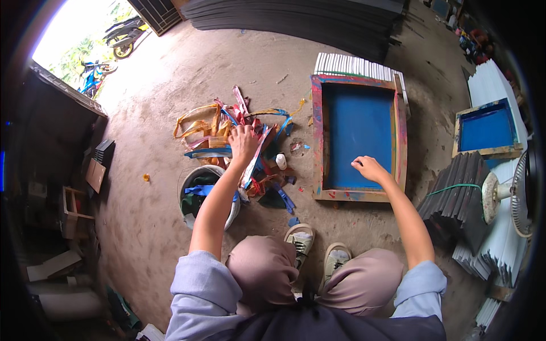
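My left hand (243, 141) reaches into a tangled heap of coloured strips (213, 136), orange, red, blue and white, that look like used tape. Its fingers are bent down among them, closed on something I cannot make out. A long whitish strip (256, 158) slants just beside the wrist. My right hand (369, 168) hovers over the lower part of a printing screen (358, 125), a paint-stained wooden frame with blue mesh. Its fingers are curled into a pinch; whatever may be in them is too small to tell.
A bucket (185, 184) holding dark and blue rags stands under my left forearm. Beside the heap is a small white bottle (281, 161). White slats (355, 65) lie beyond the screen. At right are a tied bundle of dark boards (455, 190), a fan (520, 193) and another screen (486, 128).
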`<state>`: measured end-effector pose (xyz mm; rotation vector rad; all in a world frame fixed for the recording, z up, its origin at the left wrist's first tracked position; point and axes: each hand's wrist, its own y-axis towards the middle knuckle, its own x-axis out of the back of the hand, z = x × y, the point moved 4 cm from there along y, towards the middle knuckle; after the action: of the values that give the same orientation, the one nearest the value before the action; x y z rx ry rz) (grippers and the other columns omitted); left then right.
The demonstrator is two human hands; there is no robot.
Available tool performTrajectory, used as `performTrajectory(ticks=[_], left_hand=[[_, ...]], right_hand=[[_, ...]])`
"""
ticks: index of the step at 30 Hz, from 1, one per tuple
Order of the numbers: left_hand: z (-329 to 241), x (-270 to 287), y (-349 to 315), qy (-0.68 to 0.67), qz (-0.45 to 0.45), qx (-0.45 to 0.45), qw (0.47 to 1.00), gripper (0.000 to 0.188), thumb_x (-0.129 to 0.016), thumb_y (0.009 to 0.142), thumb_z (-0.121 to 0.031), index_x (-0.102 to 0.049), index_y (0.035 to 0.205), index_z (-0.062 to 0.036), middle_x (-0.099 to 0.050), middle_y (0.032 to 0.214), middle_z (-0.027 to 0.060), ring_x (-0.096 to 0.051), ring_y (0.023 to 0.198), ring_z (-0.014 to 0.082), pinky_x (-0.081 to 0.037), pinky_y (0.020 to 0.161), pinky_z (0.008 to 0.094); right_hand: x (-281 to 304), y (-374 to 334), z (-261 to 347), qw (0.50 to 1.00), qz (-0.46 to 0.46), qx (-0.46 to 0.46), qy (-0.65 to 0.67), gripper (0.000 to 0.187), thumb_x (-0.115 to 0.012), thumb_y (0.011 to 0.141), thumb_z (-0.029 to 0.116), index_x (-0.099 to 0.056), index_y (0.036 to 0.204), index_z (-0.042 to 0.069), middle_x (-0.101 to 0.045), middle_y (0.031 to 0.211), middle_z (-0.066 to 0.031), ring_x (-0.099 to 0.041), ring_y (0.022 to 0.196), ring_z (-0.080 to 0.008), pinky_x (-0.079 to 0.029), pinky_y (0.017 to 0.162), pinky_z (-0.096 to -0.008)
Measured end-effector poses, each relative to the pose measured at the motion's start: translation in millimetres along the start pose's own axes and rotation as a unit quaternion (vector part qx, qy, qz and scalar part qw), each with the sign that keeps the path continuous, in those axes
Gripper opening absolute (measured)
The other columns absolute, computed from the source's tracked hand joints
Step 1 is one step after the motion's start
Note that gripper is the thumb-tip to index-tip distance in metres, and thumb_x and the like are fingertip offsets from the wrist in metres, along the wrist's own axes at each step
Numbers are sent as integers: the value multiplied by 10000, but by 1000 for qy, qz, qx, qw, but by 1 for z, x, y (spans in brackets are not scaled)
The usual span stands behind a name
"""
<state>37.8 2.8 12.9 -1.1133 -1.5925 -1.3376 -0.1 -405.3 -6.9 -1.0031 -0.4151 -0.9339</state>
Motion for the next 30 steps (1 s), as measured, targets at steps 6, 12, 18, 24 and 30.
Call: performTrajectory(ticks=[6, 12, 18, 24, 30], left_hand=[[-103, -63, 9, -184, 73, -130, 972, 486, -706, 789, -240, -494, 1175, -35, -511, 1108, 181, -498, 1046, 374, -447, 900, 455], [-160, -129, 7, -302, 187, 40, 934, 1017, -717, 800, -466, -125, 1442, 54, -362, 1366, 301, -413, 1265, 411, -372, 1040, 453], [-162, -146, 8, -269, 244, -3, 932, 896, -659, 854, -389, -159, 1424, 88, -382, 1372, 344, -475, 1224, 429, -416, 1006, 428], [-162, -140, -15, -249, 246, 2, 936, 788, -606, 858, -263, -179, 1390, 132, -483, 1227, 373, -557, 1055, 473, -475, 896, 472], [-146, -129, -39, -231, 263, -36, 936, 794, -592, 865, -259, -160, 1387, 155, -445, 1263, 394, -554, 1051, 487, -470, 907, 472]], right_hand=[[27, 1, -82, 879, -461, 13, -121, 470, -694, 813, 176, -525, 1234, 53, -464, 1177, -153, -462, 1076, -343, -409, 898, -466], [44, 14, -180, 844, -535, -34, 1, 709, -694, 840, 238, -317, 1388, -8, -422, 1252, -236, -415, 1192, -444, -405, 957, -490], [28, 44, -205, 885, -423, -162, 106, 637, -655, 869, 275, -371, 1346, -36, -512, 1232, -274, -458, 1202, -429, -399, 979, -468], [-10, 8, -208, 860, -502, -75, 57, 529, -658, 864, 207, -419, 1261, -48, -543, 1155, -266, -508, 1071, -427, -397, 926, -469], [-61, -36, -189, 858, -464, -161, 150, 558, -618, 911, 254, -392, 1318, -54, -526, 1198, -259, -491, 1147, -406, -394, 969, -436]])
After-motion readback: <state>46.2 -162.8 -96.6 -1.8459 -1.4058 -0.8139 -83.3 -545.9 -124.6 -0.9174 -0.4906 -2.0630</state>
